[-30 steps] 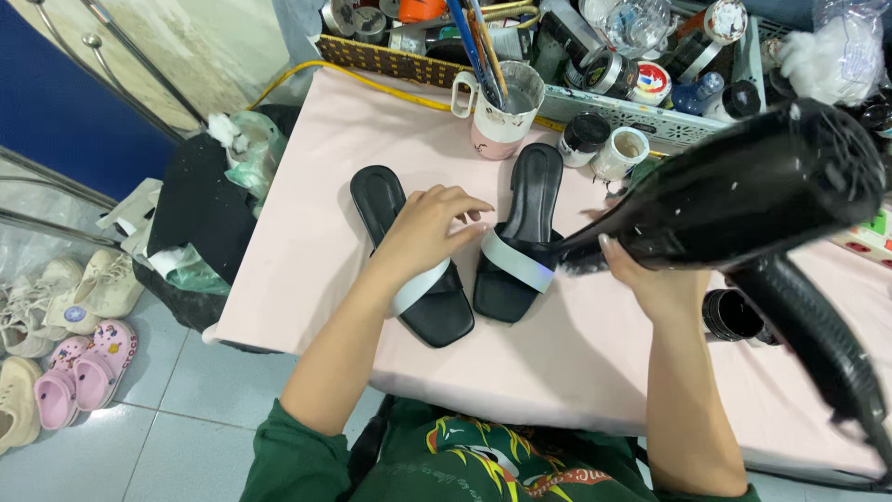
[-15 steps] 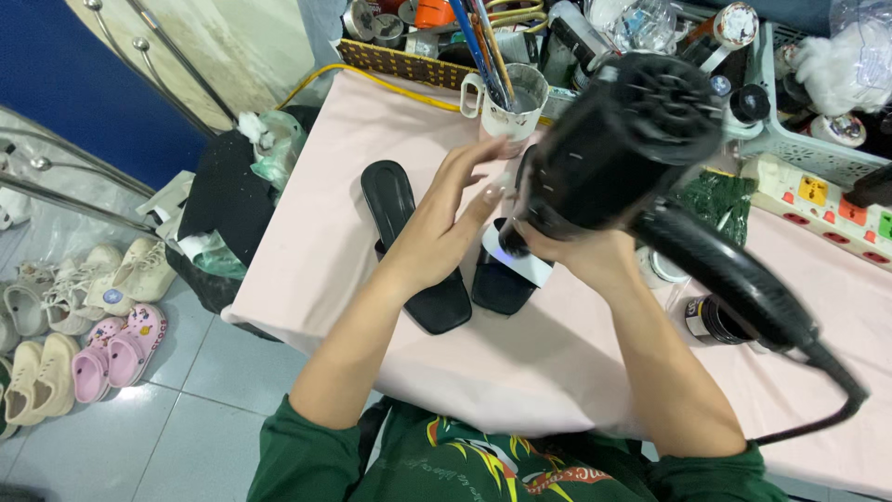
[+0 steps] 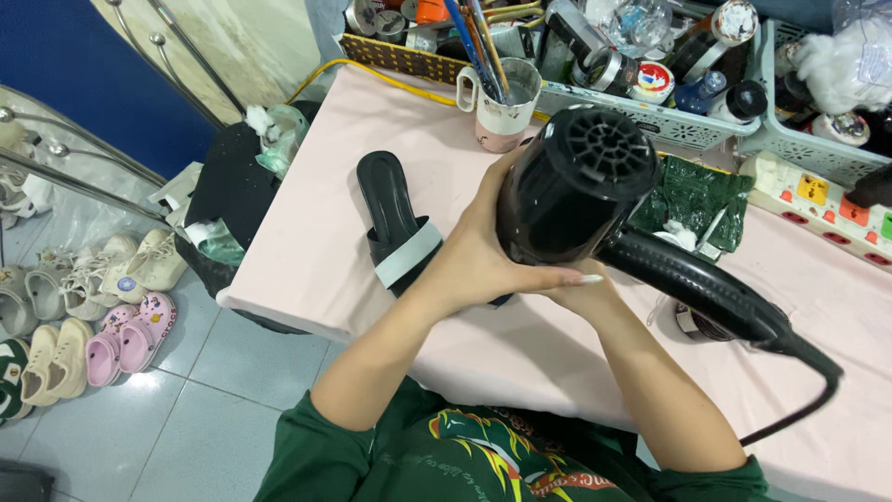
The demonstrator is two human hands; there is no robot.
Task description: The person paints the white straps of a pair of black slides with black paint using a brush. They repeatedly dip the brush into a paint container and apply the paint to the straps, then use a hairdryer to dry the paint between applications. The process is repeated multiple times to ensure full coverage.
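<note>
Overhead, both hands meet on a black hair dryer [image 3: 578, 186] held above a pale pink table [image 3: 316, 242]. Left hand [image 3: 483, 256] wraps the near side of the dryer's round body, fingers curled under it, one long pale nail showing at the lower edge. Right hand [image 3: 581, 293] sits below and behind the barrel, mostly hidden by it; its exact grip cannot be told, though it presses against the dryer and touches the left hand. Dryer's vented rear grille faces the camera; its handle runs down to the right, and a black cord [image 3: 799, 400] trails off toward the table's near edge. Just left of the hands lies a black sandal [image 3: 395, 223] with a pale grey strap, flat on the table, sole down. A second shoe beneath the hands is mostly covered. Beyond, a pink mug [image 3: 502, 107] holding brushes stands near white baskets [image 3: 650, 116] crowded with jars and bottles. A white power strip [image 3: 822, 200] lies at right. Several small shoes [image 3: 93, 307] rest on the tiled floor at left.
</note>
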